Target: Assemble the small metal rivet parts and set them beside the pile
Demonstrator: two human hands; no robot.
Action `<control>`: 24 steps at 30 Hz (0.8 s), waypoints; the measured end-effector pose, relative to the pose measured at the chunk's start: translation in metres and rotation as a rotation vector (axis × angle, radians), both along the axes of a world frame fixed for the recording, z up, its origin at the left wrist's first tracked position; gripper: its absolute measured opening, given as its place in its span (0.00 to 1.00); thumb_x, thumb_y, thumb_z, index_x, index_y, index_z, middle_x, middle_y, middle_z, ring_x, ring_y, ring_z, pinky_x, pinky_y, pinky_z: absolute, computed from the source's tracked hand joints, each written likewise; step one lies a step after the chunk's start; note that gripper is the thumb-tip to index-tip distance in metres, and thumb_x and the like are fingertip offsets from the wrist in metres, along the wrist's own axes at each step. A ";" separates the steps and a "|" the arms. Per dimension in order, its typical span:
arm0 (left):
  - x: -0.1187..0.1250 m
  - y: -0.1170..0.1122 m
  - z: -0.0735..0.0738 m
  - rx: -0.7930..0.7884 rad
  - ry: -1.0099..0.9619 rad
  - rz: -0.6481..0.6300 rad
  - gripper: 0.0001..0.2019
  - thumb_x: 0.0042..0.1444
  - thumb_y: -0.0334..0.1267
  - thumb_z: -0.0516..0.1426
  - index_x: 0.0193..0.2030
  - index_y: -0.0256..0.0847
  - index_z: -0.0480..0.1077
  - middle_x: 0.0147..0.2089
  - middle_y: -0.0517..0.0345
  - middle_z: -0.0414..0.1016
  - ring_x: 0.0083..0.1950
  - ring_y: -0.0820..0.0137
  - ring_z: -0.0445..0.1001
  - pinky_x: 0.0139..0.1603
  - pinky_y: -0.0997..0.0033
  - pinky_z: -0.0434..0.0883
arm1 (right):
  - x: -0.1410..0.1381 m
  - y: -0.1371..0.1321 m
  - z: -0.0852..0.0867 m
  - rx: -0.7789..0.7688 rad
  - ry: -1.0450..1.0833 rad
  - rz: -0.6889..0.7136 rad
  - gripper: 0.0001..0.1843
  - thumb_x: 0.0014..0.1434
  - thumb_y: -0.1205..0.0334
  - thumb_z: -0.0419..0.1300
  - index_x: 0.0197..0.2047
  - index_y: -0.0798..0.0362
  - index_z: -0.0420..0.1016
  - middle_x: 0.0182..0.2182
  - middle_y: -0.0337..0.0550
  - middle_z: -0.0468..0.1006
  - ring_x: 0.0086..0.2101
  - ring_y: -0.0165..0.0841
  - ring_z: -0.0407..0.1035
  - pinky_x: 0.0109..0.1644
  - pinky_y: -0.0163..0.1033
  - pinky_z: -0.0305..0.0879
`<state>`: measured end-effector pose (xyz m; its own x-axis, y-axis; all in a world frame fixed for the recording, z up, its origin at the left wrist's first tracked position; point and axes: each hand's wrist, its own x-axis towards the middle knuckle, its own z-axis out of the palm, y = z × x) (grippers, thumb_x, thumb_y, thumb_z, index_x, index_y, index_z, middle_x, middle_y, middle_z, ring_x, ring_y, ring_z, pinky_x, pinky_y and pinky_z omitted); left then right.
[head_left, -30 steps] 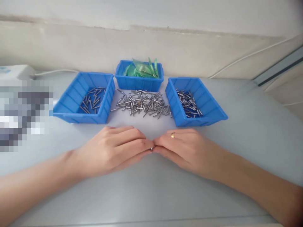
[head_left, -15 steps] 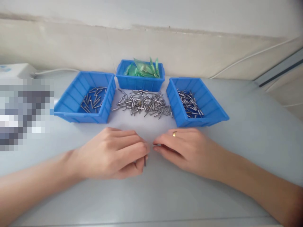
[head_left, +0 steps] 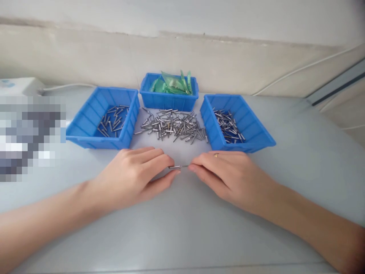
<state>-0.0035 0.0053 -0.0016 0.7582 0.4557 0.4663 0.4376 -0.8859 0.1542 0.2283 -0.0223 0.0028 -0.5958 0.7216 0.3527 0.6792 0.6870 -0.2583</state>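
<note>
A single rivet [head_left: 177,167] lies level between the two hands, just above the grey tabletop [head_left: 182,232] and in front of the pile of rivets [head_left: 175,125]. The left hand [head_left: 139,173] has its thick end between thumb and index finger, the thumb below and the finger above, while the right hand [head_left: 232,175] pinches the tip of its thin end, thumb and index finger pressed together. The hands do not touch each other; a short gap separates their fingertips, and the rivet bridges it. A gold ring [head_left: 216,155] sits on a finger of the right hand. The loose pile lies in a jumble on the tabletop, with three blue bins around it. The left bin [head_left: 99,143] has a thin scatter of rivets on its floor, and the right bin [head_left: 242,147] holds a denser heap gathered towards its left side. Behind the pile, the back bin [head_left: 169,102] carries green plastic bags [head_left: 173,83], some poking above the rim. A pale wall [head_left: 242,64] rises behind, with a white cable [head_left: 299,69] running along it on the right. At the far left stands a white box [head_left: 19,85], and the area in front of it is blurred out.
</note>
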 end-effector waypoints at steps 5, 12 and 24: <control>0.000 0.000 0.000 -0.001 0.026 0.003 0.09 0.66 0.34 0.51 0.35 0.37 0.69 0.23 0.64 0.67 0.22 0.75 0.66 0.24 0.73 0.60 | 0.000 0.001 0.001 -0.032 -0.017 -0.057 0.13 0.70 0.59 0.49 0.38 0.54 0.71 0.24 0.36 0.76 0.24 0.30 0.71 0.28 0.34 0.61; -0.001 -0.001 0.000 0.010 0.077 0.073 0.14 0.68 0.37 0.48 0.34 0.38 0.69 0.18 0.66 0.63 0.17 0.76 0.64 0.19 0.73 0.55 | 0.001 0.001 0.000 -0.007 -0.018 -0.024 0.12 0.70 0.61 0.49 0.36 0.52 0.70 0.25 0.36 0.76 0.25 0.30 0.71 0.29 0.35 0.61; -0.001 0.001 0.000 0.013 0.060 0.031 0.13 0.68 0.36 0.47 0.34 0.38 0.68 0.16 0.67 0.62 0.15 0.77 0.62 0.18 0.74 0.54 | 0.000 0.000 0.002 -0.006 -0.004 -0.062 0.10 0.69 0.60 0.51 0.42 0.55 0.71 0.24 0.36 0.77 0.25 0.30 0.72 0.27 0.35 0.63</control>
